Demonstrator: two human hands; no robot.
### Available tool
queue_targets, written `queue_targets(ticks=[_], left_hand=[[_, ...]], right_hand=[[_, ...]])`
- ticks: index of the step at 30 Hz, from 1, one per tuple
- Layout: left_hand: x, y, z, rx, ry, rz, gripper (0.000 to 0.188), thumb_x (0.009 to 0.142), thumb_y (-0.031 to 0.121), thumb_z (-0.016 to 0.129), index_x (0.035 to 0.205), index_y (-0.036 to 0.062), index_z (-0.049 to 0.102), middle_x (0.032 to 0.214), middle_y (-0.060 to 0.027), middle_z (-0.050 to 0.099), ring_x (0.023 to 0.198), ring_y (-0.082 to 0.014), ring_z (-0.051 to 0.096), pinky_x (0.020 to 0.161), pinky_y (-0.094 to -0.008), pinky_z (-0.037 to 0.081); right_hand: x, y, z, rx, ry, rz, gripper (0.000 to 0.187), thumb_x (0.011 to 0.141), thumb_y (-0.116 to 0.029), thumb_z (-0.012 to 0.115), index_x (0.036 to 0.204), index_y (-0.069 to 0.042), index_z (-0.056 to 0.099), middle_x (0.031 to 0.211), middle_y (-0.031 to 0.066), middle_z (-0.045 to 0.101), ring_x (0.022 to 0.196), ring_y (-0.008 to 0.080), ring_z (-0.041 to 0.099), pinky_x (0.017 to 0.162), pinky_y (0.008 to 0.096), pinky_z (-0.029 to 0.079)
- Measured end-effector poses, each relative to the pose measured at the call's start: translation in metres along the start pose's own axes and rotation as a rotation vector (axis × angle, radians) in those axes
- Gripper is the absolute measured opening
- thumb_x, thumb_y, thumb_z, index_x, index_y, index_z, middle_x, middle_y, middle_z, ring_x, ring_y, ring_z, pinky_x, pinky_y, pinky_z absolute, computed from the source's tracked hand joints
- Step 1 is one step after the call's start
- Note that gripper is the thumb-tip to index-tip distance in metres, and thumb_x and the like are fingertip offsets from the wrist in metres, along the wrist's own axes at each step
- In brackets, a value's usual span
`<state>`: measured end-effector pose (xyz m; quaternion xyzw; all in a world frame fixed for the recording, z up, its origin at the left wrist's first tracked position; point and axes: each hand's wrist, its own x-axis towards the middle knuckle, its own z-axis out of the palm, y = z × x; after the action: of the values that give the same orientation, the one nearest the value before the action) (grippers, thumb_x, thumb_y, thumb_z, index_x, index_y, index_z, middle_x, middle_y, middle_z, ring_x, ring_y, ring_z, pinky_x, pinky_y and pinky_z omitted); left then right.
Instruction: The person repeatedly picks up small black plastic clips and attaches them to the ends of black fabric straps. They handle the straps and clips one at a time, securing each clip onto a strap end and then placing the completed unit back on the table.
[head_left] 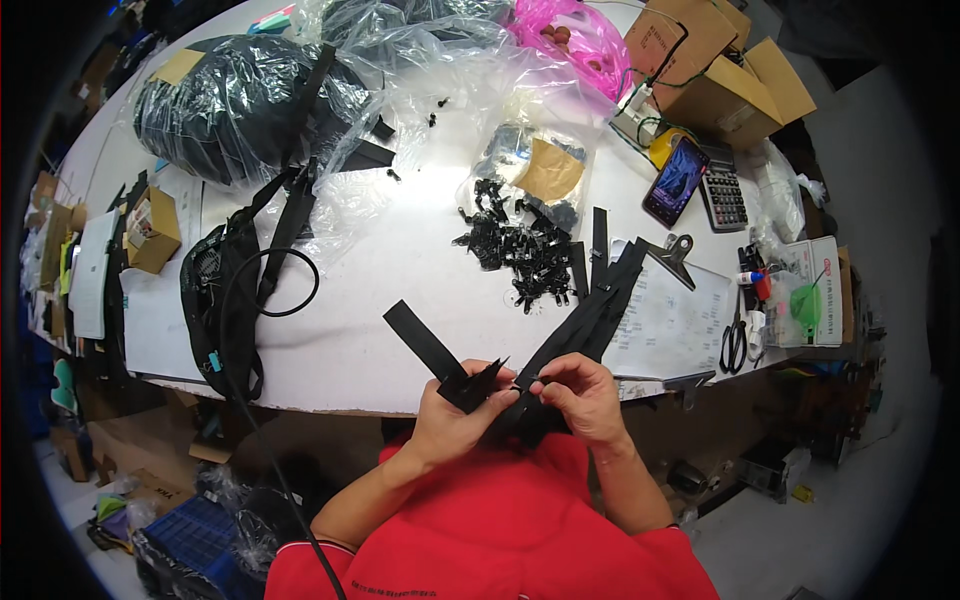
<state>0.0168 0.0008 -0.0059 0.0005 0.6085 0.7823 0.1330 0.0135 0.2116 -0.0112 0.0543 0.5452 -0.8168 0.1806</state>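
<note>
Counter: clear bag at upper left full of black material, pink bag with brownish round items, open cardboard box at upper right with contents unclear, and a clear bag with a brown patch behind a pile of small black parts. Black strips are gripped in the closed left hand; right hand just beside, thumb and fingertips nearly together, hold too small to tell; more strips extend beyond the hands.
</note>
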Motion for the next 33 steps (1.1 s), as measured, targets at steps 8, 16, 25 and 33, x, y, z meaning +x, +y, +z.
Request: queue_targets(ticks=[8, 16, 25, 33], left_hand=[[0.000, -0.004, 0.000, 0.016, 0.014, -0.008, 0.021, 0.088, 0.002, 0.073, 0.107, 0.0005, 0.065, 0.098, -0.0054, 0.070, 0.092, -0.0105, 0.066, 0.083, -0.0252, 0.053], [0.000, -0.007, 0.003, -0.015, 0.047, -0.022, 0.018, 0.086, 0.000, 0.074, 0.102, 0.0009, 0.067, 0.090, -0.0036, 0.068, 0.085, -0.0096, 0.064, 0.080, -0.0248, 0.051], [0.000, -0.005, 0.004, -0.005, 0.017, -0.039, 0.023, 0.087, 0.001, 0.074, 0.108, 0.0010, 0.065, 0.099, -0.0046, 0.069, 0.092, -0.0108, 0.065, 0.084, -0.0258, 0.052], [-0.004, -0.001, 0.011, -0.034, 0.048, 0.056, 0.021, 0.089, -0.001, 0.071, 0.109, 0.0000, 0.063, 0.099, -0.0066, 0.070, 0.093, -0.0104, 0.065, 0.084, -0.0261, 0.052]], right_hand=[[-0.001, -0.018, 0.007, -0.190, -0.058, -0.122, 0.020, 0.089, 0.002, 0.071, 0.107, 0.000, 0.064, 0.098, 0.0073, 0.069, 0.095, 0.0124, 0.067, 0.079, 0.0234, 0.053], [0.016, -0.045, -0.021, 0.591, 0.103, -0.132, 0.019, 0.095, -0.004, 0.063, 0.115, -0.002, 0.062, 0.096, 0.0088, 0.068, 0.085, 0.0121, 0.063, 0.075, 0.0236, 0.049], [0.002, -0.010, 0.008, -0.385, 0.107, -0.380, 0.023, 0.085, 0.011, 0.067, 0.105, -0.001, 0.070, 0.108, 0.0078, 0.062, 0.087, 0.0105, 0.057, 0.077, 0.0227, 0.045], [0.004, -0.019, 0.020, -0.619, 0.002, -0.544, 0.028, 0.075, 0.006, 0.077, 0.100, -0.004, 0.072, 0.092, 0.0068, 0.070, 0.079, 0.0162, 0.060, 0.064, 0.0256, 0.046]])
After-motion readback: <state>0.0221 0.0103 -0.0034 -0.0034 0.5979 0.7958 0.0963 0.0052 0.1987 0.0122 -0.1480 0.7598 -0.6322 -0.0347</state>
